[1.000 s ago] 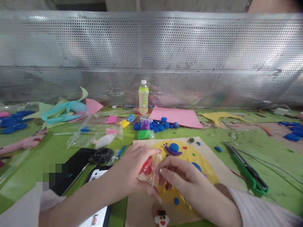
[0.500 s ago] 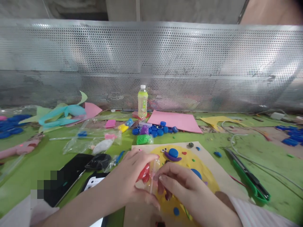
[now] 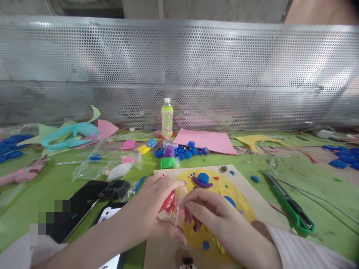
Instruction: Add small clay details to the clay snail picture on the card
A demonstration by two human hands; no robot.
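Observation:
My left hand [image 3: 153, 207] is curled round a small clear plastic bag of red clay [image 3: 169, 202]. My right hand [image 3: 209, 213] meets it from the right, its fingertips pinched on the bag's clear edge [image 3: 180, 203]. Both hands hover over a tan card [image 3: 244, 186] bearing a yellow clay disc [image 3: 221, 188] dotted with blue, red and green bits and a purple-and-blue figure [image 3: 202, 179] with small eyes.
Bags of coloured clay [image 3: 169, 162], blue bottle caps [image 3: 187, 150] and a drink bottle [image 3: 166, 117] lie behind the card. Pink paper [image 3: 206, 140] is beyond. Green-handled scissors [image 3: 291, 207] lie right. Dark phones [image 3: 81, 207] sit left. A perforated metal screen [image 3: 179, 74] closes the back.
Hands hold the same grip on the bag throughout; only the view has shifted slightly, so the scene sits a little higher and to the left than half a second ago.

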